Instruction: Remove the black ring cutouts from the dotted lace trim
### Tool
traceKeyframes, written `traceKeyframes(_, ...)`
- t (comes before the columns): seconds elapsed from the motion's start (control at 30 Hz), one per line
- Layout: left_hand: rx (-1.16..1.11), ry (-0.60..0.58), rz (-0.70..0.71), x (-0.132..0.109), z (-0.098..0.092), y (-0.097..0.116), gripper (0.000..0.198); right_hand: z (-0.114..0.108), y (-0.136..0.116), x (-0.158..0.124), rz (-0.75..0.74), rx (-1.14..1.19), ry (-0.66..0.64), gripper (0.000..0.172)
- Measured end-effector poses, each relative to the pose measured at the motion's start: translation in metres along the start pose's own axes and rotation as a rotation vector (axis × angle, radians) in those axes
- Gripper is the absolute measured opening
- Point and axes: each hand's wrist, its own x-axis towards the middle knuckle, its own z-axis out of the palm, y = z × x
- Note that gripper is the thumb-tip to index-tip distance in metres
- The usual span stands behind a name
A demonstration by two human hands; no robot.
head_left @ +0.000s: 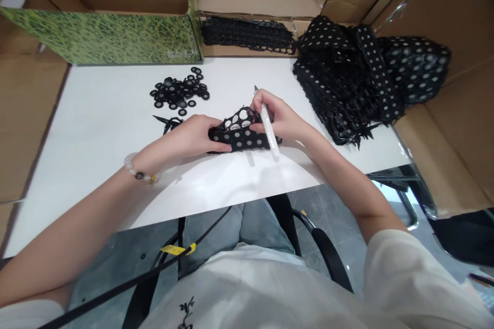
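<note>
A black perforated strip (243,141) with rows of round spots lies on the white table before me. My left hand (193,136) grips its left end, thumb above and fingers along the lower edge. At its right part, my right hand (280,115) holds a white pen-like tool (269,131) slanting through the fingers, with a dark pointed tip at the far end. Its fingertips also touch the strip's lifted flap, where open holes show white. Black scraps (170,124) lie beside my left hand. A loose pile of small black rings (179,90) sits beyond it.
A green patterned box (127,36) stands at the back left. Stacked perforated black strips (247,35) lie along the back. A large heap of spotted black sheets (347,72) fills the right side. Cardboard walls (455,61) surround the white table (96,113).
</note>
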Motion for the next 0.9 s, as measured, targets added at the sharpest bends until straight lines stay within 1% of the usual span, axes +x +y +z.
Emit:
traceKeyframes(0.1,-0.036,-0.058,0.022,0.001,-0.004,-0.007,0.043,0.003,0.004,0.0,0.043,-0.029,0.02,0.041)
traceKeyframes(0.17,-0.075,-0.063,-0.003,-0.001,-0.005,-0.007,0.041,0.004,0.004,-0.001,0.075,-0.08,0.089,0.041)
traceKeyframes(0.23,-0.087,-0.016,-0.033,-0.004,-0.005,-0.003,0.04,0.003,0.003,-0.001,0.07,-0.151,0.243,0.041)
traceKeyframes(0.27,-0.077,0.019,-0.041,-0.005,-0.004,-0.001,0.039,0.003,0.001,-0.001,0.043,-0.179,0.352,0.04)
traceKeyframes(0.33,-0.034,0.073,-0.043,-0.006,-0.003,0.003,0.039,0.001,-0.004,-0.001,-0.058,-0.185,0.561,0.036)
traceKeyframes(0.37,-0.008,0.082,-0.043,-0.005,-0.003,0.003,0.04,0.0,-0.007,-0.001,-0.119,-0.148,0.636,0.032)
traceKeyframes(0.4,0.016,0.078,-0.045,-0.005,-0.003,0.003,0.042,0.0,-0.01,-0.002,-0.171,-0.089,0.681,0.029)
traceKeyframes(0.43,0.031,0.066,-0.049,-0.003,-0.003,0.001,0.045,0.0,-0.013,-0.002,-0.204,-0.015,0.69,0.026)
traceKeyframes(0.47,0.038,0.05,-0.052,-0.002,-0.003,-0.001,0.047,0.001,-0.016,-0.003,-0.206,0.062,0.663,0.025)
traceKeyframes(0.53,0.031,0.011,-0.049,0.001,-0.004,-0.006,0.048,0.004,-0.021,-0.006,-0.137,0.138,0.55,0.026)
traceKeyframes(0.6,0.016,-0.023,-0.038,0.002,-0.006,-0.01,0.047,0.01,-0.024,-0.01,-0.05,0.09,0.409,0.025)
traceKeyframes(0.67,0.004,-0.04,-0.037,0.003,-0.006,-0.012,0.046,0.016,-0.025,-0.013,-0.003,0.019,0.242,0.032)
traceKeyframes(0.7,-0.003,-0.044,-0.041,0.002,-0.006,-0.012,0.045,0.019,-0.024,-0.015,0.006,0.009,0.157,0.033)
traceKeyframes(0.77,-0.021,-0.04,-0.054,0.001,-0.005,-0.012,0.044,0.025,-0.022,-0.016,0.017,0.035,0.022,0.027)
traceKeyframes(0.83,-0.04,-0.017,-0.068,0.0,-0.003,-0.011,0.043,0.03,-0.017,-0.017,0.036,0.044,-0.046,0.025)
traceKeyframes(0.9,-0.053,0.013,-0.077,0.0,-0.001,-0.01,0.044,0.033,-0.013,-0.016,0.064,0.001,-0.072,0.018)
